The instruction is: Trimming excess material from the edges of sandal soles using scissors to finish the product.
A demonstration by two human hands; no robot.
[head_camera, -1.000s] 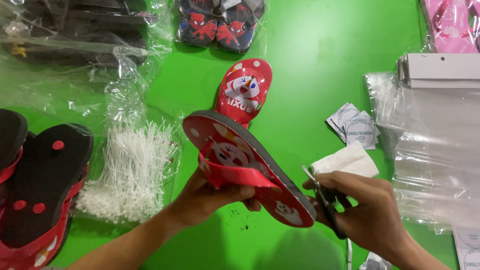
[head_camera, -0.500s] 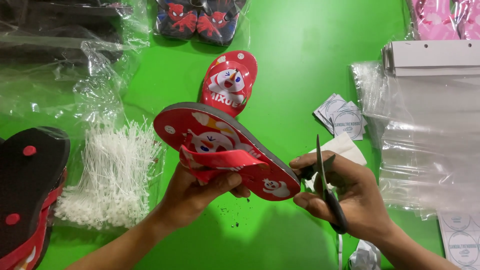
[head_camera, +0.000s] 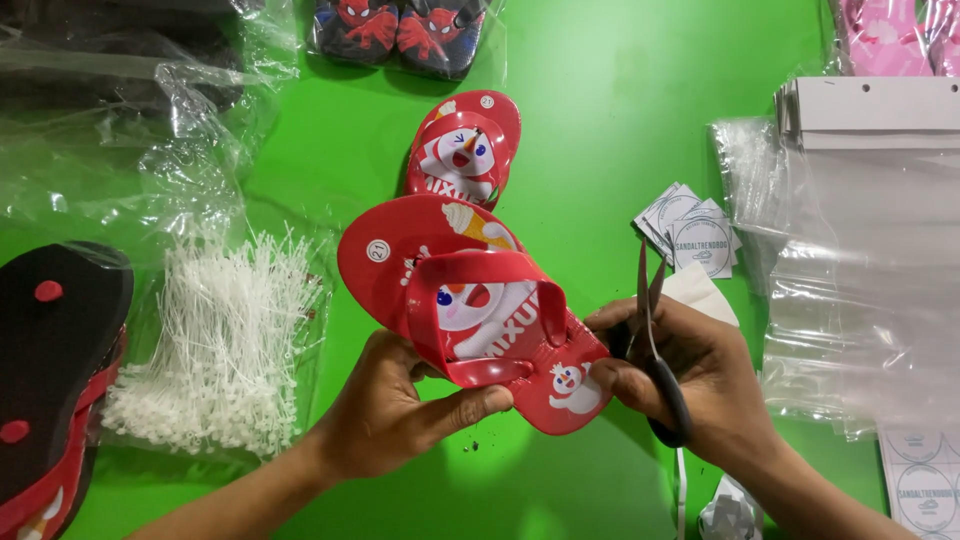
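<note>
The left hand (head_camera: 400, 415) curls shut around the heel end of a red child's flip-flop (head_camera: 470, 300), thumb pressed on the sole's edge, holding it tilted above the green worktop (head_camera: 600, 130). The right hand (head_camera: 690, 375) is closed on a pair of scissors (head_camera: 650, 340), blades pointing up and nearly shut, while its fingertips pinch the flip-flop's rim. The blades sit just beside the soft foam; a slip could nick the printed sole or the glossy rubber strap, and the left fingers are near enough to be caught. The matching flip-flop (head_camera: 465, 150) lies flat further up the worktop. To the left is a bristly heap of thin white plastic ties (head_camera: 215, 340); to the right, slippery clear bags (head_camera: 860, 280) and round paper labels (head_camera: 690, 235)
</note>
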